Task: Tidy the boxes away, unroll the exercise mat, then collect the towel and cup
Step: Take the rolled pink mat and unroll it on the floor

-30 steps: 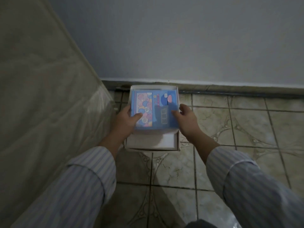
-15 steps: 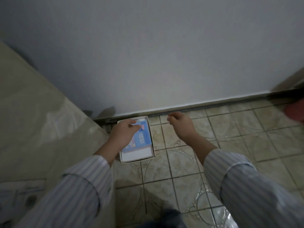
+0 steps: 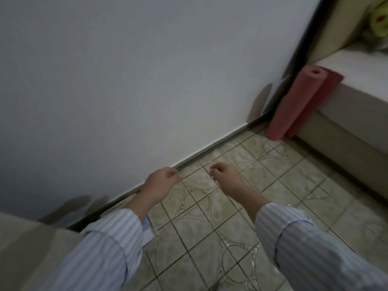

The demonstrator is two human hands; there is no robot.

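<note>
Down by the skirting: your left hand (image 3: 160,186) and right hand (image 3: 225,177) hang above the tiled floor (image 3: 210,227), side by side and apart, neither touching anything.

Left fingers: loosely curled toward the palm, nothing between them.

Right fingers: likewise curled in a slack half-fist, holding nothing.

Boxes: only a sliver of the box (image 3: 148,228) shows, white with a blue edge, on the floor beside the wall and tucked just behind your left sleeve (image 3: 109,248). It sits next to the pale bed edge (image 3: 25,248) at lower left. Most of it is hidden by the sleeve, so you cannot tell from this view whether more than one is stacked there.

Boxes step, as a judgement: it looks finished, since the box lies against the wall and both your hands are free of it.

Mat: the red rolled mat (image 3: 298,103) stands tilted in the far right corner, lower end on the tiles, leaning against the pale sofa base (image 3: 346,131). It is well apart from your hands and fully rolled.

Mat step: not begun; you would need to cross the floor to reach it.

Towel and cup: neither can be made out in this view.

Overall: roughly the first third appears done; unrolling and collecting remain.
</note>
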